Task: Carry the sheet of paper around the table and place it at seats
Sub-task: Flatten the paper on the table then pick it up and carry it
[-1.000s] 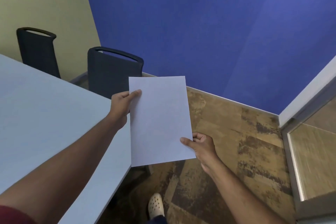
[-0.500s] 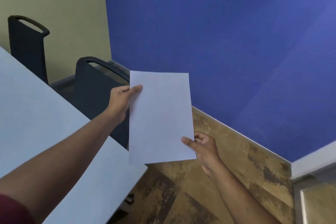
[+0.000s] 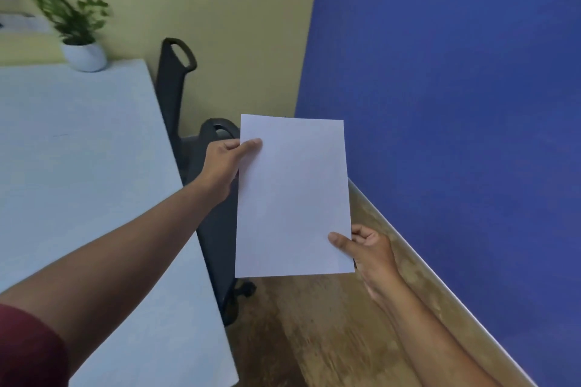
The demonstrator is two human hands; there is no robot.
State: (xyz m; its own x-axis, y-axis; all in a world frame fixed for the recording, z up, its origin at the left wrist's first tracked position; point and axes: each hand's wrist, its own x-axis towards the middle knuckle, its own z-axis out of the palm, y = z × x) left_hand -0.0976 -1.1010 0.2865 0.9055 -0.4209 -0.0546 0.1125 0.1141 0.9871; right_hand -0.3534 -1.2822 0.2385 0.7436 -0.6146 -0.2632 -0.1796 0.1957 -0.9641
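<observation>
Two walls fill most of the view, a blue wall [image 3: 456, 135] on the right and a yellow wall [image 3: 220, 16] ahead, with a worn wooden floor [image 3: 314, 333] below. The bench [image 3: 78, 182] runs along the left, pale and broad, and two dark chairs [image 3: 217, 229] stand tucked against its right edge. A plant [image 3: 78, 38] in a white pot sits at the far corner of the bench. The paper [image 3: 294, 195] is off the bench, held in the air over the nearer chair and the floor, nearly flat toward the camera. The left hand [image 3: 224, 163] pinches its upper left edge, thumb on the face; the right hand [image 3: 366, 248] pinches its lower right corner, fingers curled behind. To do this step well, I judge the sheet should stay taut between the two pinches, kept level and clear of the chair backs, until it can be lowered onto the bench in front of a seat and slid square to the edge. Against the frame a second ago, the view has swung left: the plant and the far end of the bench have come into sight, the doorway at the right has gone, and the chairs now appear edge-on. Both hands keep their same grips.
</observation>
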